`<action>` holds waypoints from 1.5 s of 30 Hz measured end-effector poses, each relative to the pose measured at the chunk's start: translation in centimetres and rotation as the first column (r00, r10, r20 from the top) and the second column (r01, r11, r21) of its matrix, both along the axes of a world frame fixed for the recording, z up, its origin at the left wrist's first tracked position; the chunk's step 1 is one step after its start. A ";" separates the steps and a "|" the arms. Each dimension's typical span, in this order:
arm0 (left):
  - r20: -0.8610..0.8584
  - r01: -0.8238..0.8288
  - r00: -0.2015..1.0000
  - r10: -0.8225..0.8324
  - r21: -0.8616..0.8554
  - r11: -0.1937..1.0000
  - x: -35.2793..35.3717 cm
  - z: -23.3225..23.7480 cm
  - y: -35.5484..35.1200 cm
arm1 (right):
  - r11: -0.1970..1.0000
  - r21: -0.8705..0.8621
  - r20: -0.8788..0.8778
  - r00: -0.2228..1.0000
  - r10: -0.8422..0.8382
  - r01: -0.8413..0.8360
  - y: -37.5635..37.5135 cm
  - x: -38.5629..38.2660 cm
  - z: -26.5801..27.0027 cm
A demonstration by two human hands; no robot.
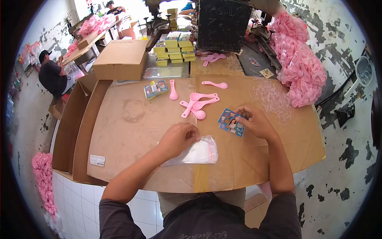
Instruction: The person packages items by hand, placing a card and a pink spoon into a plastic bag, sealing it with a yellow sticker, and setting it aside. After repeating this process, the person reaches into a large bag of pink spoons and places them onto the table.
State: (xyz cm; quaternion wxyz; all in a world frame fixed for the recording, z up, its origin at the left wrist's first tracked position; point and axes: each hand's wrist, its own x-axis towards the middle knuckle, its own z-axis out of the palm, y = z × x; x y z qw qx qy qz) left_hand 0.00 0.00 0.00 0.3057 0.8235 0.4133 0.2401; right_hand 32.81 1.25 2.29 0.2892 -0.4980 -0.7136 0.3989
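Note:
My right hand (255,121) holds a blue printed card (231,122) by its right side, thumb on top, just above the cardboard surface. Near the middle, my left hand (179,138) is closed in a pinch at the upper edge of a stack of clear plastic bags (203,153). Its fingertips partly hide that edge. Beyond my hands lies a small pile of pink measuring spoons (197,104). Single pink spoons lie apart: one upright-pointing spoon (173,91) and one sideways spoon (217,84). A banded stack of cards (156,90) sits to their left.
A closed cardboard box (121,57) and stacked card bundles (174,47) stand at the back. A black panel (223,26) rises behind. Pink spoons heap at right (300,63), beside plastic scraps (272,97). An open carton (81,123) borders the left. Another person (53,75) sits far left.

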 end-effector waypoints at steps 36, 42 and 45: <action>0.538 0.135 0.837 0.098 -0.376 0.917 -0.3 1.0 -1.6 | 0.896 0.399 -0.320 0.945 -0.062 0.194 -2.6 -6.8 -0.8; 0.573 0.108 0.809 0.131 -0.363 0.925 -0.3 1.0 -1.5 | 0.912 0.397 -0.249 0.968 0.002 0.100 -2.9 -6.9 -0.4; 0.574 0.107 0.811 0.116 -0.341 0.934 -0.1 0.9 -1.6 | 0.918 0.384 -0.252 0.968 0.005 0.096 -3.1 -6.6 0.1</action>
